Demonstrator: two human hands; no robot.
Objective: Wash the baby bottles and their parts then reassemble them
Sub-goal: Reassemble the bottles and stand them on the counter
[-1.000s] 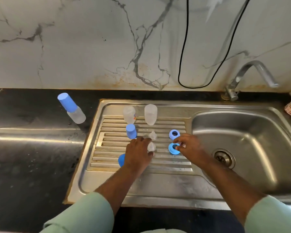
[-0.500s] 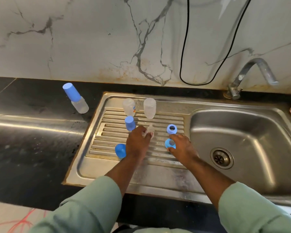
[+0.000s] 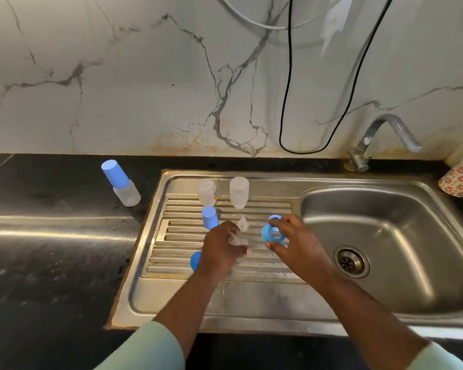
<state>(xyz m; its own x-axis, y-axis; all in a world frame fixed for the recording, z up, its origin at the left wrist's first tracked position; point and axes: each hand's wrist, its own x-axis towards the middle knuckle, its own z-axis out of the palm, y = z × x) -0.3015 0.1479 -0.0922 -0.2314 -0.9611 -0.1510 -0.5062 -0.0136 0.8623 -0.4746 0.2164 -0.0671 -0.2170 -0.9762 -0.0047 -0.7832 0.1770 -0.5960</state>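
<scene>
My left hand (image 3: pixel 221 249) pinches a clear silicone teat (image 3: pixel 235 239) just above the ribbed drainboard (image 3: pixel 265 206). My right hand (image 3: pixel 296 243) holds a blue collar ring (image 3: pixel 272 233) lifted off the board. A second blue ring (image 3: pixel 274 217) peeks out behind my right fingers, and a second clear teat (image 3: pixel 242 223) stands between my hands. Two clear bottle bodies (image 3: pixel 206 191) (image 3: pixel 239 192) stand upside down at the back of the board. One blue cap (image 3: pixel 209 217) stands in front of them, and another blue cap (image 3: pixel 195 260) is half hidden by my left wrist.
An assembled bottle with a blue cap (image 3: pixel 120 182) stands on the black counter (image 3: pixel 51 249) left of the sink. The basin (image 3: pixel 401 217) with its drain (image 3: pixel 351 261) lies to the right, under the tap (image 3: pixel 380 140). A floral cup (image 3: pixel 459 180) sits at the far right.
My right hand has picked the blue ring up off the drainboard and tilted it. My left hand has lifted a clear teat from the board.
</scene>
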